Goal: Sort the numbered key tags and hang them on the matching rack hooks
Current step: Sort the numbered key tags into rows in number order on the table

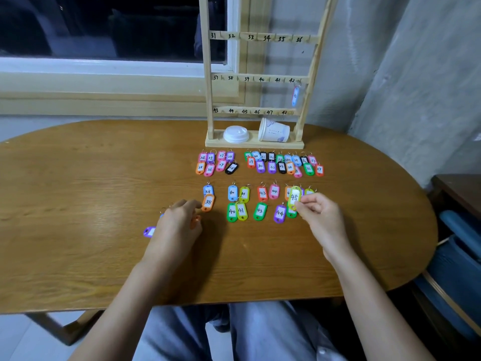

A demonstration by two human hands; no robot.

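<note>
Several coloured numbered key tags lie in rows on the wooden table (104, 178). My right hand (318, 214) pinches a yellow-green tag marked 45 (294, 198) just above the near row. My left hand (177, 222) rests curled over a few tags; an orange tag (195, 220) shows under its fingers and a purple tag (149, 231) lies at its left. An orange tag marked 38 (208, 203) lies beside the left fingertips. The wooden rack (209, 74) stands at the back with hooks labelled 31 to 48. One blue tag (295, 96) hangs under hook 42.
A white lid (235, 134) and a tipped paper cup (273, 131) lie on the rack's base. A window sill runs behind the table on the left and a grey wall on the right. A blue chair (455, 256) stands at the table's right end.
</note>
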